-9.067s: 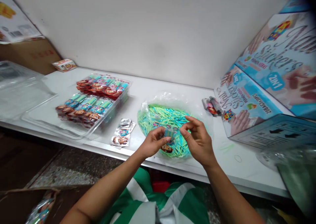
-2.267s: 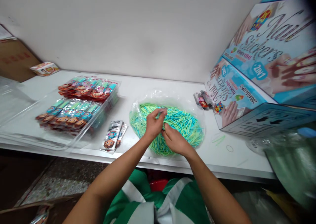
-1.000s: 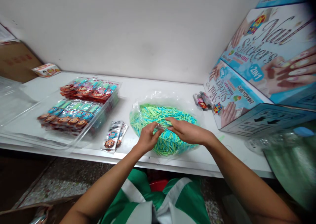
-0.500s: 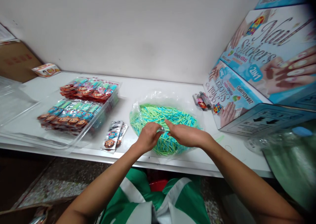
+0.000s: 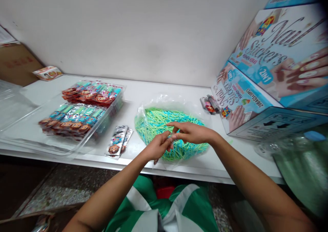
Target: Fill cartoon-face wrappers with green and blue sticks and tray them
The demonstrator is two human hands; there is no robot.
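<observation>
A clear plastic bag (image 5: 139, 114) lies open on the table, full of thin green and blue sticks (image 5: 166, 117). Above it, my left hand (image 5: 159, 146) is closed around a small packet, mostly covered by the fingers; a dark brown end (image 5: 155, 161) shows below them. Thumb and fingers of my right hand (image 5: 191, 132) meet at the packet's upper end, index finger stretched out. What they pinch is too small to make out. Left of the bag, a couple of silver packets (image 5: 116, 141) with a brown cartoon face lie flat.
A clear plastic tray (image 5: 84, 141) on the left holds stacked filled packets (image 5: 74, 117). Several small packets (image 5: 210, 104) lie by the Nail Stickers boxes (image 5: 256, 88) at right. A plastic bottle (image 5: 279, 148) lies at the right edge. A small box (image 5: 48, 73) stands back left.
My right hand has turned and its index finger now extends over the left hand. My left hand has shifted slightly right and down, and the packet's dark end now shows under it.
</observation>
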